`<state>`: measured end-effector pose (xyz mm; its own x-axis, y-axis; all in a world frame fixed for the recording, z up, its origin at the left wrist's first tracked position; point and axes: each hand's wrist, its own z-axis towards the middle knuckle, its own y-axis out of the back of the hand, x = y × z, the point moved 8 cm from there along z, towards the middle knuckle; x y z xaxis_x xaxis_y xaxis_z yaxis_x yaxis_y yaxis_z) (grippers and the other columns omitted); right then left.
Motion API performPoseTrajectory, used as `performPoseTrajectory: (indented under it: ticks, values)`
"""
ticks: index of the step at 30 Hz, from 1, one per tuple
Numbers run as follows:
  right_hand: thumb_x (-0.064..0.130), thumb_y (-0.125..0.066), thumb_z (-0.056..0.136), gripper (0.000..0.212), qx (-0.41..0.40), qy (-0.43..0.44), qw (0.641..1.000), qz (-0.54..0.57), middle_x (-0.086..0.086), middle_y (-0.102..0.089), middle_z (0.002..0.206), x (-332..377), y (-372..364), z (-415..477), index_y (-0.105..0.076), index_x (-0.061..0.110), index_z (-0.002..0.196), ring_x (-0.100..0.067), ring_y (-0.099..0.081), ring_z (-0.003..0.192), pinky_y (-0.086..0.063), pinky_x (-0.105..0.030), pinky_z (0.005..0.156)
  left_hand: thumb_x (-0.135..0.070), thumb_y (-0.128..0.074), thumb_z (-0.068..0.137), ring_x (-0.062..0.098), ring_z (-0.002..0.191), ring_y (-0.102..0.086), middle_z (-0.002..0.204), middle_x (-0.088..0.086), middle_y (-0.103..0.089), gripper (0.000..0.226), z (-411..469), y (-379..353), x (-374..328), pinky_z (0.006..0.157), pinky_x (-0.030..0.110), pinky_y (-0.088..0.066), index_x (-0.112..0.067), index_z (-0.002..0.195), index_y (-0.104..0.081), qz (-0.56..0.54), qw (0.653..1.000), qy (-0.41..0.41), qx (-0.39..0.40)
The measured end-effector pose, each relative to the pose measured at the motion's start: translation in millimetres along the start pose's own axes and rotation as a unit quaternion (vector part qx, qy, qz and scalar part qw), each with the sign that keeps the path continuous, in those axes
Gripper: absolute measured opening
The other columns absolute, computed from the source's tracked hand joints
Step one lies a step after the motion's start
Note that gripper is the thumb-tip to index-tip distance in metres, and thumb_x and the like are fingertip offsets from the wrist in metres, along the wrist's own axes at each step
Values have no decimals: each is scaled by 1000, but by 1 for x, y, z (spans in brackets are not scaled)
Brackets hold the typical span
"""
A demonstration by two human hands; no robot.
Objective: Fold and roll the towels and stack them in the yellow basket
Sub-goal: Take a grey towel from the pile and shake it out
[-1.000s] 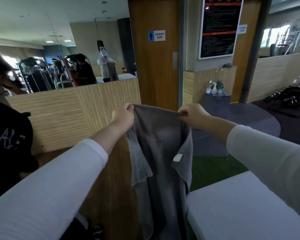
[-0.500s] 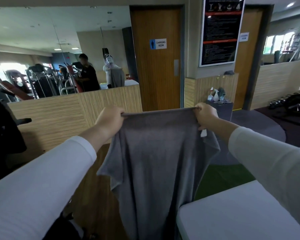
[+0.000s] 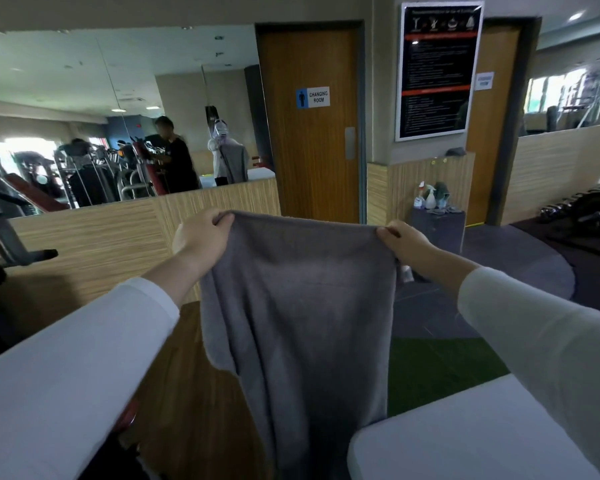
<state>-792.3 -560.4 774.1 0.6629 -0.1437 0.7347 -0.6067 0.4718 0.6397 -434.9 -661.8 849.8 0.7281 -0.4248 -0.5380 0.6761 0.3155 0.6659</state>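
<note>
A grey towel (image 3: 302, 306) hangs in front of me, spread out and held up by its top edge. My left hand (image 3: 198, 237) grips the top left corner, fingers curled over the cloth. The top right corner is pinched in my right hand (image 3: 404, 240). The towel's lower part drops out of view past the corner of a white table (image 3: 465, 441). No yellow basket is in view.
The white table fills the lower right. A low wood-panelled wall (image 3: 94, 244) with a mirror above runs on the left, gym machines and a person reflected in it. A changing room door (image 3: 312, 126) is ahead. A small dark stand with spray bottles (image 3: 433, 216) is beyond my right hand.
My hands have moved apart along the top edge, so the bunched towel now hangs spread flat. The view has tilted down a little.
</note>
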Motion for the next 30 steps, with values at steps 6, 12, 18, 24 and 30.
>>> performPoseTrajectory:
  ticks: [6, 12, 18, 24, 30]
  values:
    - [18, -52, 101, 10, 3, 35, 995, -89, -1, -59, 89, -12, 6, 16, -56, 22, 91, -21, -57, 87, -40, -29, 66, -44, -47, 99, 21, 82, -55, 83, -6, -61, 29, 28, 13, 3, 68, 32, -37, -23, 88, -64, 61, 997, -45, -11]
    - [31, -42, 104, 9, -56, -55, 996, 30, -5, -58, 91, -22, 1, 52, -47, 24, 106, -27, -62, 74, -50, -31, 54, -41, -50, 99, 23, 90, -59, 89, -2, -65, 26, 54, 12, 1, 72, 31, -39, -23, 99, -68, 19, 997, -66, -19]
    - [25, -43, 105, 17, -99, -18, 995, -27, -11, -56, 96, 2, -4, 101, -57, 15, 105, -24, -53, 80, -38, -30, 66, -39, -52, 97, 19, 85, -55, 86, -4, -62, 20, 105, 6, 21, 72, 29, -36, -27, 95, -68, -18, 997, -69, -20]
    - [24, -41, 103, 32, -213, -59, 975, -30, -20, -57, 119, 14, 24, 143, -62, 8, 122, -38, -58, 99, -51, -44, 87, -37, -53, 97, 16, 85, -58, 85, -5, -64, 24, 146, -15, 7, 72, 28, -37, -20, 91, -68, -57, 993, -105, -3]
    - [37, -53, 98, 41, -282, -109, 953, -35, -12, -40, 135, 17, 75, 162, -57, 17, 133, -34, -51, 108, -42, -37, 99, -39, -53, 97, 0, 74, -52, 82, -17, -60, 16, 186, -22, -26, 60, 20, -37, -36, 86, -64, -89, 984, -149, 24]
